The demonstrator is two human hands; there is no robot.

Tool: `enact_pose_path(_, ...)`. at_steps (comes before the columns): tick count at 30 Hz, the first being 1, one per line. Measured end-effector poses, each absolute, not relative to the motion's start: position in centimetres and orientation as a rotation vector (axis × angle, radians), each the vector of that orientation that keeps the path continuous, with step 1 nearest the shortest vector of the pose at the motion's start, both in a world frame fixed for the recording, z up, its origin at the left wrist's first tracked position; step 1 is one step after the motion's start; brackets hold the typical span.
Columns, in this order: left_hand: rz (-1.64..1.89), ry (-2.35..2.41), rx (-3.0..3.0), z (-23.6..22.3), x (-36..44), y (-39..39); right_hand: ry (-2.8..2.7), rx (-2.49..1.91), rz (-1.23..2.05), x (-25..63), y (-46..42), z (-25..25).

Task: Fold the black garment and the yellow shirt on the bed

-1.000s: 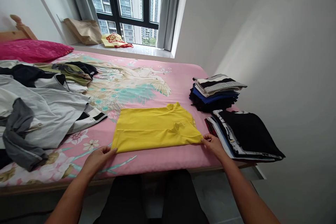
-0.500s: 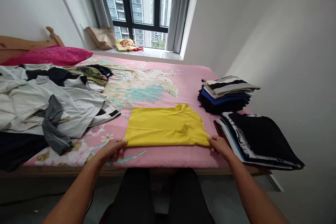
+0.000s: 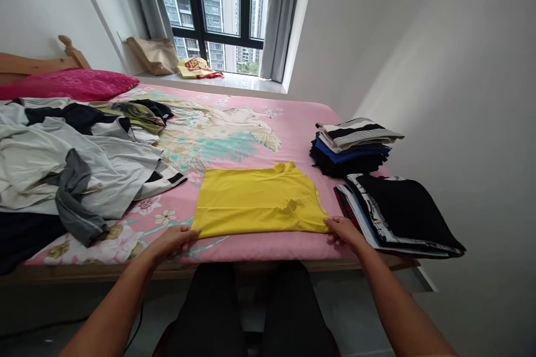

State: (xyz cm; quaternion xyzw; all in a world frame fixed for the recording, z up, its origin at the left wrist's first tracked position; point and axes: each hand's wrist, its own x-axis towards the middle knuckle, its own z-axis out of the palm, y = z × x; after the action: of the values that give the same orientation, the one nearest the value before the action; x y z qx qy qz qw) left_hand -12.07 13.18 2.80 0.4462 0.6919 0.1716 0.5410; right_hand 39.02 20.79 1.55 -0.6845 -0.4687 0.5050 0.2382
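A yellow shirt lies flat and partly folded near the front edge of the bed, its collar side toward the right. My left hand pinches the shirt's near left corner between thumb and fingers. At the near right corner, my right hand grips the cloth the same way. The near edge runs almost straight between both hands. A small bunched bit of yellow fabric stands up toward the right of the shirt.
Loose clothes are heaped on the bed's left. Folded clothes form a striped-topped stack and a black-topped stack at the right. A pink pillow lies at the back left; a paper bag stands on the windowsill.
The view has shifted slightly. Both hands keep hold of the shirt's near corners, and the shirt looks nearly unchanged, with its left corner slightly lower in view.
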Motion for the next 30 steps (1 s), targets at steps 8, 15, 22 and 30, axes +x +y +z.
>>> enact_pose_path(8,0.39,1.708,1.116,2.0,-12.8,13.2,-1.455,-1.943,1.126,39.1,20.5,0.5)
enact_pose_path(15,0.42,1.879,1.273,2.1,-11.5,13.1,-1.573,-2.09,0.839,38.3,19.8,0.7)
enact_pose_path(22,0.485,2.433,1.567,4.2,-9.3,11.4,-1.674,-2.086,0.231,36.9,18.3,2.5)
enact_pose_path(30,0.733,1.542,2.378,2.1,-1.2,13.5,-2.225,-1.147,0.288,26.1,16.3,3.5)
